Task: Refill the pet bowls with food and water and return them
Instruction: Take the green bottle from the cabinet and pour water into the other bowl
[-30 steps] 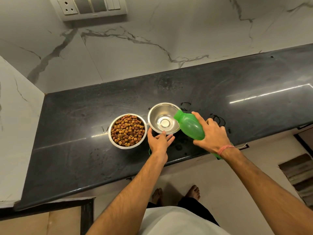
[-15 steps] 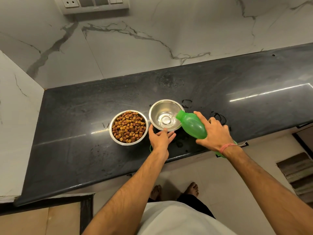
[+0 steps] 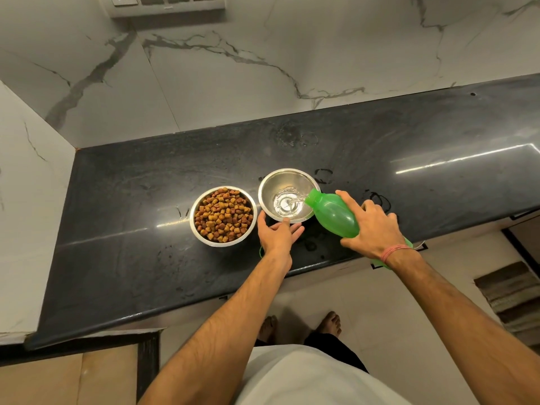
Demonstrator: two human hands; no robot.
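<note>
Two steel bowls stand side by side on the black counter [image 3: 380, 159]. The left bowl [image 3: 223, 216] is full of brown kibble. The right bowl [image 3: 287, 194] holds a little water, and a thin stream runs into it from the mouth of a green plastic bottle [image 3: 333, 213]. My right hand [image 3: 375, 226] grips the bottle, tilted with its neck over the bowl's right rim. My left hand [image 3: 279, 233] rests against the near rim of the water bowl, fingers spread. A bit of a green cap [image 3: 261, 251] shows under my left wrist.
A marble wall with a switch panel [image 3: 166, 2] backs the counter, and a marble side wall closes its left end. The counter's front edge runs below my hands. My bare feet stand on the pale floor, with a striped mat [image 3: 514, 293] at the right.
The bottle has tipped further and water now streams into the right bowl, pooling at its bottom. My left hand stays at the bowl's rim. The camera has dipped slightly.
</note>
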